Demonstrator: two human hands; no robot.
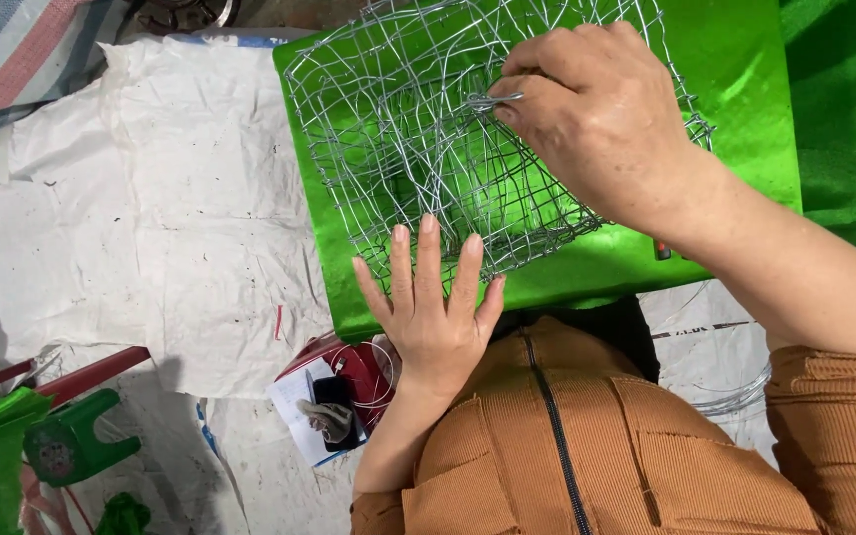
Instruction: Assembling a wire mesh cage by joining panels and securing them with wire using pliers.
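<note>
**Hands at work on a wire net over green foil**

At the lower left of the frame sits a green stool (76, 441), with a red stool (349, 372) nearer the middle that has papers and thin wire on top. A white sheet (151, 218) covers the floor across the left half.

In the middle, the left hand (433, 317) lies flat. Its fingers are spread wide and grip nothing. The fingertips press on the near edge of the wire net (448, 149) and the green foil (745, 119) under it. The foil fills the upper middle and upper right, and the net lies on top of it.

At the upper right, the right hand (596, 114) is curled over the net. Its fingers pinch a small wire end (492, 100) that sticks out to the left.

The step in hand looks like tying or twisting that wire end into the net. The next move likely needs a firm pinch and a small turn, with the flat hand holding the net down so it does not slide.
</note>
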